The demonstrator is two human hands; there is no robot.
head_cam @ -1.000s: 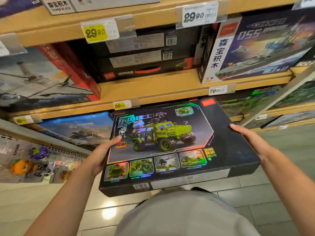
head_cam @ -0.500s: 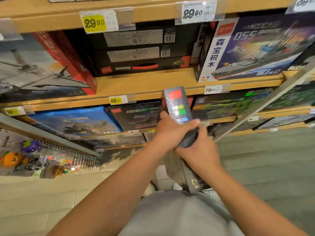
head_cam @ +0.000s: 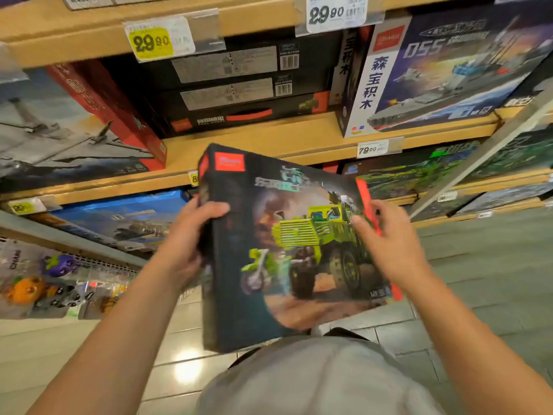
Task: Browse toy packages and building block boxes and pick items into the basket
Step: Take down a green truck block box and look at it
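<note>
I hold a dark building block box (head_cam: 287, 250) with a green truck pictured on its face, tilted in front of the shelves. My left hand (head_cam: 191, 238) grips its left edge, thumb on the front. My right hand (head_cam: 389, 244) holds the right edge by the red side strip, fingers curled onto the front. No basket is in view.
Wooden shelves (head_cam: 269, 139) carry more block boxes: a warship box (head_cam: 443, 73) at upper right, black stacked boxes (head_cam: 233, 85) in the middle, a jet box (head_cam: 59, 124) at left, a blue box (head_cam: 125, 220) below. Small hanging toys (head_cam: 45, 283) sit lower left. Tiled floor below.
The box was flipped: first its back lay flat in both hands, then it stood edge-on, and now its front with the big truck picture faces me.
</note>
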